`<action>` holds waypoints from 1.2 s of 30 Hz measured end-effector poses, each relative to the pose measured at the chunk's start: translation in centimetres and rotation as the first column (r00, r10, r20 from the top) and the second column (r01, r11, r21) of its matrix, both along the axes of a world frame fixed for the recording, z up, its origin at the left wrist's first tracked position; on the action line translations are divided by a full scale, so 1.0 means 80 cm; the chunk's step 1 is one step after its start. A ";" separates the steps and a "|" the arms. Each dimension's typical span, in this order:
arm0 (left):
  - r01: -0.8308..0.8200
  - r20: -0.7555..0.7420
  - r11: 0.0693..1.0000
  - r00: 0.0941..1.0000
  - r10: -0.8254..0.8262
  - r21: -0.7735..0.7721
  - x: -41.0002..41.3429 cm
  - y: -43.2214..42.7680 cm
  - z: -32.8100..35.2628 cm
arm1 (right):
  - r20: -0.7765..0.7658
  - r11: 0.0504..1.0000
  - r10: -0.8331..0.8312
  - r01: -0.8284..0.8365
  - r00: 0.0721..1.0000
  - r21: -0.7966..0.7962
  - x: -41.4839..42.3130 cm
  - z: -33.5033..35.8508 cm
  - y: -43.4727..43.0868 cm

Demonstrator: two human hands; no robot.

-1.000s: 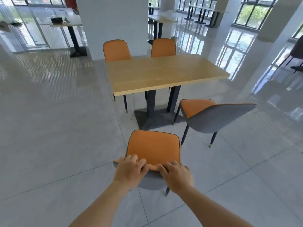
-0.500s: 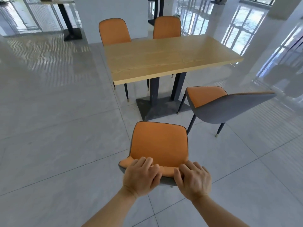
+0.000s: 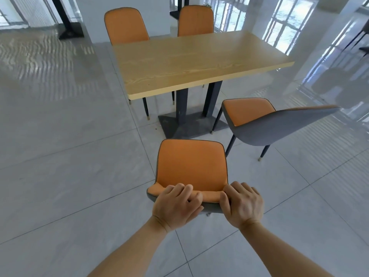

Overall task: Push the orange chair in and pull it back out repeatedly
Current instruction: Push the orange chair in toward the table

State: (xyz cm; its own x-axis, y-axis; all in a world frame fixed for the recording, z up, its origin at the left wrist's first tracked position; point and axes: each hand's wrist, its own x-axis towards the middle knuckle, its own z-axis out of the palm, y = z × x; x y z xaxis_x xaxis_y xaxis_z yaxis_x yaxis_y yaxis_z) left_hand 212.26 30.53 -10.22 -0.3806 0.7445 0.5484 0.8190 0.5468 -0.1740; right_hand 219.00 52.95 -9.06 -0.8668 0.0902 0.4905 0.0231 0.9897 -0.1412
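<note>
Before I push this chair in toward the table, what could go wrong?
The orange chair could strike the table base, which lies straight ahead. It might also clip a leg of the neighbouring chair close on its right. Both hands grip only the backrest top, so it may tip.

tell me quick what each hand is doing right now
Left hand: closed over the top edge of the orange chair backrest.
Right hand: closed on the same backrest edge, near its right corner.

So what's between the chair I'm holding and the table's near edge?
Head view: only bare floor tile and the table's dark base separate the held chair from the table. Nothing blocks the push.
</note>
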 end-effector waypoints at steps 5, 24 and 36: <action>-0.005 0.005 0.999 1.000 0.005 0.031 -0.020 0.008 0.003 | 0.021 0.999 0.045 -0.044 0.999 -0.013 -0.022 0.002 0.011; -0.128 0.010 0.982 0.992 0.128 0.141 -0.109 0.050 -0.004 | -0.137 0.964 0.263 -0.255 0.955 0.076 -0.120 -0.015 0.061; -0.218 0.127 0.975 0.969 0.212 0.037 -0.164 0.092 0.009 | -0.128 0.944 0.328 -0.319 0.936 0.086 -0.200 -0.010 0.108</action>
